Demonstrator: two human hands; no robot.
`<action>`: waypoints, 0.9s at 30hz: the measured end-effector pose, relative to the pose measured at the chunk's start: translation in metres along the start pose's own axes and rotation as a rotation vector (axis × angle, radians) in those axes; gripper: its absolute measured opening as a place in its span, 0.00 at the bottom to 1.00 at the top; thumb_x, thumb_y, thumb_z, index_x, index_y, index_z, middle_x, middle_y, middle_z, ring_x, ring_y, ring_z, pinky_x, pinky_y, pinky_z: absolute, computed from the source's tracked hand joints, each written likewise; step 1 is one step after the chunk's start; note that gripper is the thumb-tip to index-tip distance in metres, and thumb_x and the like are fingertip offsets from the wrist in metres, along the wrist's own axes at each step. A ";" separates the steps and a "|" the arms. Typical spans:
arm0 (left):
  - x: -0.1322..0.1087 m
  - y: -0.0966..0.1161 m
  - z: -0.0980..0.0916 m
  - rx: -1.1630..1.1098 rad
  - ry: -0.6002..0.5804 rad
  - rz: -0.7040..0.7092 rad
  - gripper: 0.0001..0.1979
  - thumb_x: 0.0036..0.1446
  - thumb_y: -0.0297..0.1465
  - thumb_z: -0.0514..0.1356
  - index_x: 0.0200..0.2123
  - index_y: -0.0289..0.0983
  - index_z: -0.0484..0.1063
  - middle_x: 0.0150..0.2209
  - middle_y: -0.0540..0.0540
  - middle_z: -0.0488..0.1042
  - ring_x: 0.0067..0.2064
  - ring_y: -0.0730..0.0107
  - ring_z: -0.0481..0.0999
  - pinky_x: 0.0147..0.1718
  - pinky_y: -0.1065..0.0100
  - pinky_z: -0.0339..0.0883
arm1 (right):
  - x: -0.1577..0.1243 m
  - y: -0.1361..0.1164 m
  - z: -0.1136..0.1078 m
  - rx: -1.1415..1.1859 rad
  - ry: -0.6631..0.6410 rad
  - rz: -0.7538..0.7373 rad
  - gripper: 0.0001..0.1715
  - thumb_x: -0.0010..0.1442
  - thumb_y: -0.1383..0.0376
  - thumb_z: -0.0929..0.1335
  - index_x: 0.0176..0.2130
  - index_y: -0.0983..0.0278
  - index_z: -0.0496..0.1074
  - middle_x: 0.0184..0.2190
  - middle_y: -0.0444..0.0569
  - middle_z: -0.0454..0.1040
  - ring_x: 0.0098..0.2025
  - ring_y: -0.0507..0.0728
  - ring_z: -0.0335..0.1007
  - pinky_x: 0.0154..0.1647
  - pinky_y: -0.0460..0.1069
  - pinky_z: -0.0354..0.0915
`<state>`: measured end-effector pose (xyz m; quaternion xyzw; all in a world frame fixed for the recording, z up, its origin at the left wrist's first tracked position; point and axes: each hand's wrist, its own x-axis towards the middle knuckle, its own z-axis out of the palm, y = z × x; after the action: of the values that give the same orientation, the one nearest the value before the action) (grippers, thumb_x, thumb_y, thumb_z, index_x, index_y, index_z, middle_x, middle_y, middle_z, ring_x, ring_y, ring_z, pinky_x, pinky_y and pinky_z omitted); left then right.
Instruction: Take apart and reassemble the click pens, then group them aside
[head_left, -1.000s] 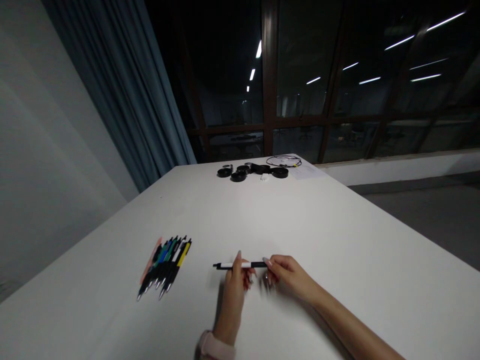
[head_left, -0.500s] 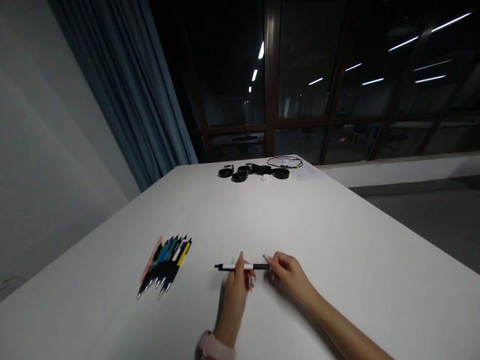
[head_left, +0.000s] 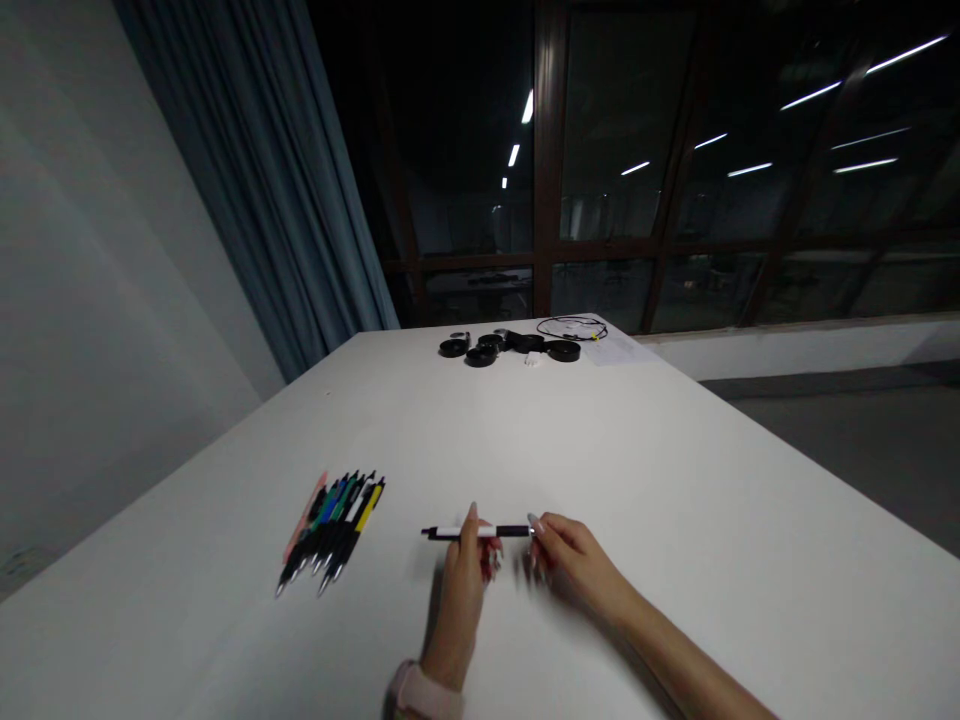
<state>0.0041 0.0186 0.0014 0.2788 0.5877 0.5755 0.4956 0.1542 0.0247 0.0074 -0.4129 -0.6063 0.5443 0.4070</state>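
A white and black click pen [head_left: 484,532] lies crosswise above the table, its clicker end to the left and its tip to the right. My left hand [head_left: 463,590] is closed around the barrel, with the thumb on top and the fingers beneath. At the tip, the thumb and forefinger of my right hand [head_left: 574,560] pinch the pen's end; its lower fingers are blurred. To the left lies a bunch of pens [head_left: 334,525] side by side, with black grips and green, blue, white and yellow barrels. A pink strip [head_left: 306,515] runs along the bunch's left side.
At the far end of the white table [head_left: 637,460] sit several black round objects [head_left: 481,356], a small white piece [head_left: 533,359], a coiled black cable [head_left: 574,328] and paper sheets [head_left: 622,350]. A blue curtain [head_left: 300,200] hangs at the left, beside dark windows.
Both hands and the pen have shifted slightly left. A glint of the silver tip now shows at my right fingertips. The bunch of pens lies as before.
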 end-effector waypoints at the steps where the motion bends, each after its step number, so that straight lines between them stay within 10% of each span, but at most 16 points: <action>1: 0.000 -0.001 0.000 -0.002 -0.009 0.002 0.31 0.38 0.64 0.57 0.17 0.40 0.63 0.12 0.55 0.62 0.14 0.77 0.58 0.15 0.72 0.51 | 0.000 0.001 0.000 -0.009 -0.006 0.001 0.36 0.59 0.36 0.61 0.22 0.63 0.66 0.17 0.42 0.64 0.21 0.50 0.59 0.26 0.47 0.56; 27: 0.004 -0.005 0.001 0.041 -0.089 0.017 0.32 0.38 0.64 0.56 0.15 0.38 0.66 0.13 0.50 0.66 0.14 0.77 0.58 0.15 0.72 0.50 | 0.004 0.012 0.005 0.076 0.017 0.069 0.39 0.56 0.33 0.59 0.19 0.62 0.63 0.13 0.40 0.62 0.16 0.49 0.56 0.21 0.46 0.54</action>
<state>0.0048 0.0223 -0.0042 0.3193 0.5744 0.5546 0.5104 0.1484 0.0279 -0.0050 -0.4224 -0.5673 0.5771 0.4083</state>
